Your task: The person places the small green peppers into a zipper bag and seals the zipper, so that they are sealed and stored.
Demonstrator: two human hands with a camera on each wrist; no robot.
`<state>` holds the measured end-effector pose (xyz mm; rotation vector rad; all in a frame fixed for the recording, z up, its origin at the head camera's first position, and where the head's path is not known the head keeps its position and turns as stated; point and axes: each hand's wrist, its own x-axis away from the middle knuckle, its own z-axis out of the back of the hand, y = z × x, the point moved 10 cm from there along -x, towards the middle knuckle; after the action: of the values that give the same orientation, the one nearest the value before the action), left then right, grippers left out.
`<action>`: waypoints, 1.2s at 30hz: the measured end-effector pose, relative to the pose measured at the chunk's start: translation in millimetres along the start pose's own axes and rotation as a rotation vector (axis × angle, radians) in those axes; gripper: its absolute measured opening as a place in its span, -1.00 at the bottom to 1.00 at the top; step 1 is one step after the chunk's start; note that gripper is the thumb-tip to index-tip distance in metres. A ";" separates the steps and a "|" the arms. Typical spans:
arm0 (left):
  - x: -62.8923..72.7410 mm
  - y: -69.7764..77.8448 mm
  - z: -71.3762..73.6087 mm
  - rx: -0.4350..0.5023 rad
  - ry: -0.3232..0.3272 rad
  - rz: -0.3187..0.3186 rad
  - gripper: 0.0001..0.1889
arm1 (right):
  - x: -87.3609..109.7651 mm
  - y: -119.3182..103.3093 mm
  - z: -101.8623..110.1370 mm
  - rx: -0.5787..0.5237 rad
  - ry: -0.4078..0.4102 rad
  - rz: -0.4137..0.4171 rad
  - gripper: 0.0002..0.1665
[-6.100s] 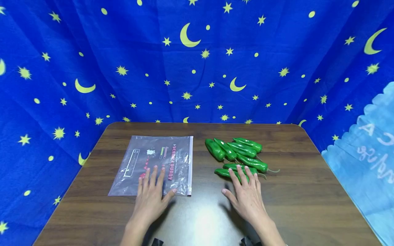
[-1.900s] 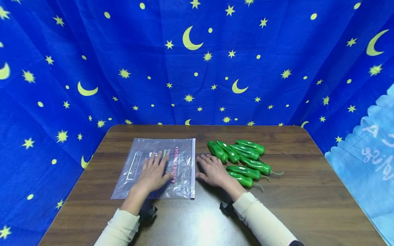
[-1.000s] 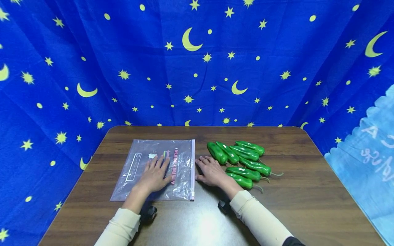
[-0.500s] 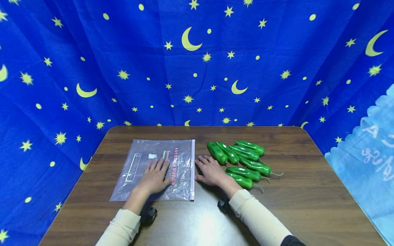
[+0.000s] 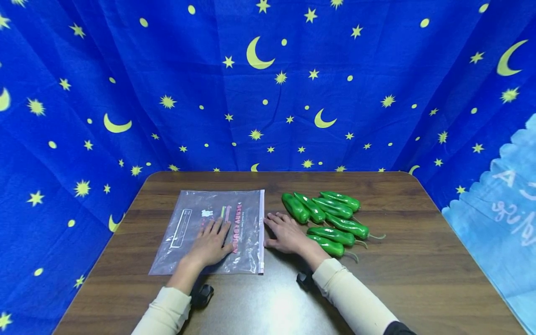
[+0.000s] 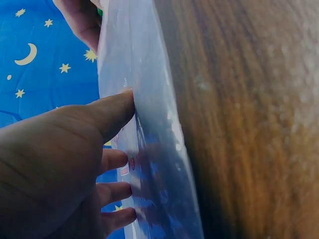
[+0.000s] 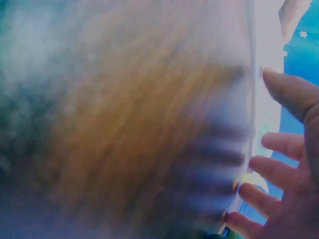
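A clear zip bag (image 5: pixel 249 218) with pink lettering lies flat on the left half of the wooden table, its zipper strip facing right. My left hand (image 5: pixel 209 244) rests on the bag's printed middle with fingers spread; in the left wrist view the thumb and fingertips (image 6: pixel 117 191) touch the plastic. Just right of the zipper strip, my right hand (image 5: pixel 286 235) lies palm down, fingertips (image 7: pixel 271 167) at the bag's edge. Several glossy green peppers (image 5: pixel 335 208) with thin stems lie in a cluster right of that hand, the nearest ones beside its wrist.
The brown wooden table (image 5: pixel 402 260) has rounded far corners. Behind it hangs a blue curtain (image 5: pixel 188 70) with yellow moons and stars. A light blue cloth (image 5: pixel 498 209) with white lettering hangs along the right edge.
Since the earliest frame, my right hand has moved left from the nearest peppers to the zipper strip, and both arms reach further in. In the last second my left hand slid slightly nearer.
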<state>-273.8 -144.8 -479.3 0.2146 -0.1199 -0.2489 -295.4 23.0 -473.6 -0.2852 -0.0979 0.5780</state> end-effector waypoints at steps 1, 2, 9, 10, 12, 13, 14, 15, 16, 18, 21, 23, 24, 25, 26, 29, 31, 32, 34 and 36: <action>0.5 0.0 0.2 0.003 0.001 0.001 -0.29 | -0.2 -0.6 -0.7 -0.006 0.000 0.005 -0.16; 1.1 -0.3 0.4 0.002 0.002 0.004 -0.30 | -0.4 -1.4 -1.5 -0.012 0.000 0.011 -0.16; 3.1 0.8 0.1 0.011 0.001 0.001 -0.29 | -1.5 -8.3 -1.4 -0.052 0.012 0.053 -0.17; 3.0 0.9 -0.2 0.011 0.000 0.002 -0.29 | -1.6 -9.0 -1.2 -0.054 0.015 0.056 -0.18; 2.7 0.7 -1.1 0.014 -0.002 0.006 -0.28 | -1.9 -9.7 -0.9 -0.059 0.021 0.058 -0.18; 2.6 0.6 -1.4 0.015 -0.001 0.007 -0.28 | -2.2 -9.7 -1.1 -0.064 0.020 0.055 -0.18; 2.1 0.3 -1.9 0.016 -0.002 0.010 -0.28 | -2.4 -9.7 -1.3 -0.067 0.021 0.054 -0.18; 1.8 0.2 -2.1 0.017 -0.002 0.014 -0.28 | -2.8 -9.8 -1.7 -0.069 0.020 0.052 -0.19; 1.4 0.2 -2.3 0.018 -0.003 0.018 -0.27 | -3.0 -9.9 -1.9 -0.074 0.022 0.052 -0.19; -0.1 1.0 -1.8 0.033 0.004 0.018 -0.26 | -3.5 -9.9 -1.9 -0.090 0.022 0.045 -0.19; -3.3 5.9 1.2 0.077 0.022 -0.005 -0.23 | -4.3 -9.9 -1.7 -0.106 0.013 0.033 -0.18; -5.6 10.7 3.8 0.118 0.039 -0.033 -0.22 | -4.5 -10.2 -1.5 -0.113 0.008 0.027 -0.17; -6.5 13.4 5.3 0.135 0.048 -0.047 -0.21 | -4.4 -10.4 -1.6 -0.117 0.005 0.025 -0.16; -7.7 16.5 6.8 0.149 0.057 -0.064 -0.21 | -4.5 -10.6 -1.2 -0.116 0.008 0.028 -0.17; -8.9 19.2 8.2 0.163 0.065 -0.079 -0.21 | -4.7 -10.7 -1.3 -0.116 0.009 0.031 -0.17; -12.9 27.0 11.8 0.196 0.079 -0.113 -0.22 | -5.0 -10.6 -2.0 -0.110 0.013 0.036 -0.18; -16.1 32.7 15.0 0.217 0.089 -0.137 -0.24 | -5.4 -10.5 -2.6 -0.106 0.016 0.041 -0.19; -18.0 35.3 16.3 0.230 0.091 -0.146 -0.25 | -5.4 -10.5 -2.9 -0.105 0.016 0.043 -0.19; -21.4 40.1 19.3 0.248 0.099 -0.163 -0.27 | -4.9 -11.6 -2.1 -0.109 0.019 0.051 -0.20; -24.5 44.2 21.4 0.268 0.099 -0.173 -0.29 | -4.3 -13.1 -1.0 -0.117 0.032 0.067 -0.21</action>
<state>-290.2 -100.8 -450.9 0.5040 -0.0361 -0.3945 -291.9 9.9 -470.8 -0.4124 -0.0914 0.6352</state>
